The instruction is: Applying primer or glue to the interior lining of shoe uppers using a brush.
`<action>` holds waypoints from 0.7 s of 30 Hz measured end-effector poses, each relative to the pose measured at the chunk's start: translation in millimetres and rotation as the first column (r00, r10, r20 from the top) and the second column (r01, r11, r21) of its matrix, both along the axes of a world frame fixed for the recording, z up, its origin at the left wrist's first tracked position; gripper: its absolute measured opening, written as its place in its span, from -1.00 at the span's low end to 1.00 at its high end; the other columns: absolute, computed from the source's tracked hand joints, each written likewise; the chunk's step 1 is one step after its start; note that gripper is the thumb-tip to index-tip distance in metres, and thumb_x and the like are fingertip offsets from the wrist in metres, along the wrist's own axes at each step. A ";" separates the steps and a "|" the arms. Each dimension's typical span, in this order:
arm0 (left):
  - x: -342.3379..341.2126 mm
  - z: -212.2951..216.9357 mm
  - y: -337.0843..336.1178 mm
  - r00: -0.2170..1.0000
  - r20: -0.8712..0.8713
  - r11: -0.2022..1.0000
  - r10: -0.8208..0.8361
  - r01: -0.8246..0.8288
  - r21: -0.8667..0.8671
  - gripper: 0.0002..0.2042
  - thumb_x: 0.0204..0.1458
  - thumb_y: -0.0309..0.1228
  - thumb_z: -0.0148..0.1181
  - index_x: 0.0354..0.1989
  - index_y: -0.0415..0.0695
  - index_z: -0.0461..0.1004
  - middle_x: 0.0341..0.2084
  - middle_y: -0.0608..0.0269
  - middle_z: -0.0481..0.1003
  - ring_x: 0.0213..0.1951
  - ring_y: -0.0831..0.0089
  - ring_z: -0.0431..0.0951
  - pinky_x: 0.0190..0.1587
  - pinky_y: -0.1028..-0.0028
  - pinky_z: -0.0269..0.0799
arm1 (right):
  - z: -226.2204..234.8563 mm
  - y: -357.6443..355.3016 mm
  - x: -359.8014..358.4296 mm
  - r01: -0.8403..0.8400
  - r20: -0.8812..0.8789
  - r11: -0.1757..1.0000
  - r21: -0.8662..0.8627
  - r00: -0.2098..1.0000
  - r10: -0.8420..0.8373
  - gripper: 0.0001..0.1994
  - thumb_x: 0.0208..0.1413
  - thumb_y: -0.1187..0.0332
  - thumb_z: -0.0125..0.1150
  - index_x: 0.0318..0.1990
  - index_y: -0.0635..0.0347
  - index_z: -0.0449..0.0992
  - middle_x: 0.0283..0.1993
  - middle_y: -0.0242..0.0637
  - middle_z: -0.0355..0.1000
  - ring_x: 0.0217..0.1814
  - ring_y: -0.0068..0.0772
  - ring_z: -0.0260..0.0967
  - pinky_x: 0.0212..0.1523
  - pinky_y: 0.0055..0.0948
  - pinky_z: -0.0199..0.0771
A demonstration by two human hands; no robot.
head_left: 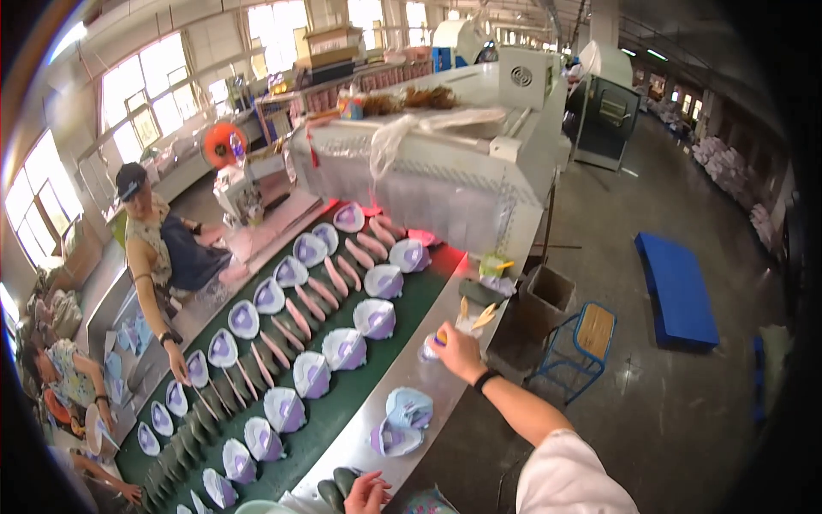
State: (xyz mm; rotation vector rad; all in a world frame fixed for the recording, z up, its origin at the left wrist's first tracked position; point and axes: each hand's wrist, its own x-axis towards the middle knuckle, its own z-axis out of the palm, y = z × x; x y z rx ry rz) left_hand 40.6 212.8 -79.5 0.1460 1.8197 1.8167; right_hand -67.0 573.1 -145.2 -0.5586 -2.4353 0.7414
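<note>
My right hand (461,353) is closed around a small yellow-topped item (441,338), its lower part hidden. It is over a small whitish cup (427,350) on the metal ledge (390,377). At the lower edge my left hand (366,493) shows in part, fingers curled, beside dark oval sole-shaped pieces (330,493); what it grips is unclear. Between my hands, two pale blue cupped shoe uppers (409,407) with lilac linings sit together on the ledge. Rows of similar uppers (345,349), dark soles and pink strips (298,319) lie along the green conveyor belt (441,276).
Across the belt a person (163,240) in a dark cap reaches toward an upper; others' arms show at lower left. A large machine (428,171) covers the belt's far end. Right of the ledge stand a bin (549,289), a stool (594,330) and a blue slab (676,291).
</note>
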 end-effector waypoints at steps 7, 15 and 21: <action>-15.6 21.4 77.6 0.638 -0.739 0.960 -0.216 0.000 -0.281 -0.05 -0.31 -0.41 0.47 0.30 -0.25 -0.01 -0.03 -0.13 0.33 -0.02 -0.06 0.36 0.07 0.17 0.27 | 190.4 -70.4 104.2 -0.381 -0.155 0.911 0.159 0.901 0.404 -0.69 -0.06 0.10 0.35 -0.38 0.12 0.44 -0.54 -0.29 0.45 -0.51 -0.24 0.47 -0.52 -0.39 0.43; 52.8 76.5 64.9 0.897 -0.312 0.946 -0.315 0.324 -0.023 -0.19 -0.30 -0.28 0.51 0.09 -0.30 0.12 -0.09 -0.15 0.34 -0.07 0.03 0.39 -0.03 0.18 0.32 | 276.1 -134.7 213.3 -0.464 -0.089 0.828 0.316 0.854 0.512 -0.68 -0.03 0.11 0.32 -0.50 0.13 0.39 -0.61 -0.31 0.36 -0.61 -0.30 0.39 -0.59 -0.44 0.37; 81.7 120.0 6.7 0.786 -0.443 0.873 -0.431 0.487 0.016 -0.18 -0.36 -0.36 0.48 0.12 -0.27 0.12 -0.13 -0.02 0.34 -0.09 0.17 0.39 0.00 0.26 0.30 | 305.7 -178.0 254.0 -0.391 -0.197 0.752 0.531 0.806 0.558 -0.71 -0.10 0.25 0.29 -0.64 0.10 0.30 -0.69 -0.39 0.19 -0.71 -0.39 0.19 -0.73 -0.44 0.17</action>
